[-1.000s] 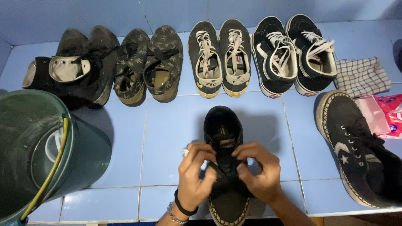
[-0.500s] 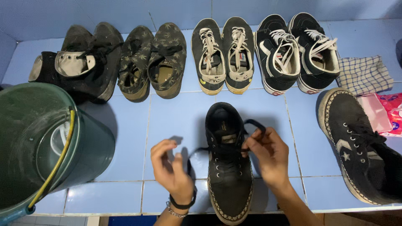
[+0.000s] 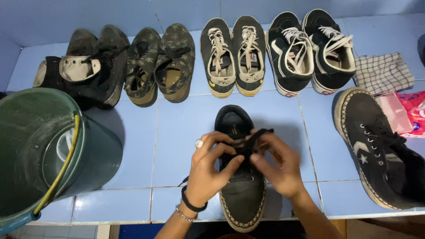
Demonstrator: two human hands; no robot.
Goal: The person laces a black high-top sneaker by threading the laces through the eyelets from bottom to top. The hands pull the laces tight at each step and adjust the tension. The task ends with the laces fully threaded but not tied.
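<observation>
A black sneaker (image 3: 241,194) with a pale stitched sole edge stands on the blue tiled counter (image 3: 177,146), toe toward me. Both my hands meet over its lacing. My left hand (image 3: 208,170), wearing a ring, a black band and a bracelet, pinches the black shoelace (image 3: 256,135). My right hand (image 3: 281,166) grips the same lace, which loops up between the fingers. A loose lace end hangs out to the left below my left wrist.
Along the back wall stand several pairs of shoes: black high-tops (image 3: 86,66), camouflage shoes (image 3: 161,64), black sneakers with cream laces (image 3: 234,55), black sneakers with white laces (image 3: 312,48). A green bucket (image 3: 48,150) sits left. Right: another black sneaker (image 3: 380,152), checked cloth (image 3: 383,73), pink packet (image 3: 409,113).
My hands had pulled apart with the lace ends half a second ago. Now they have come back together over the middle of the shoe, holding the lace in a loop.
</observation>
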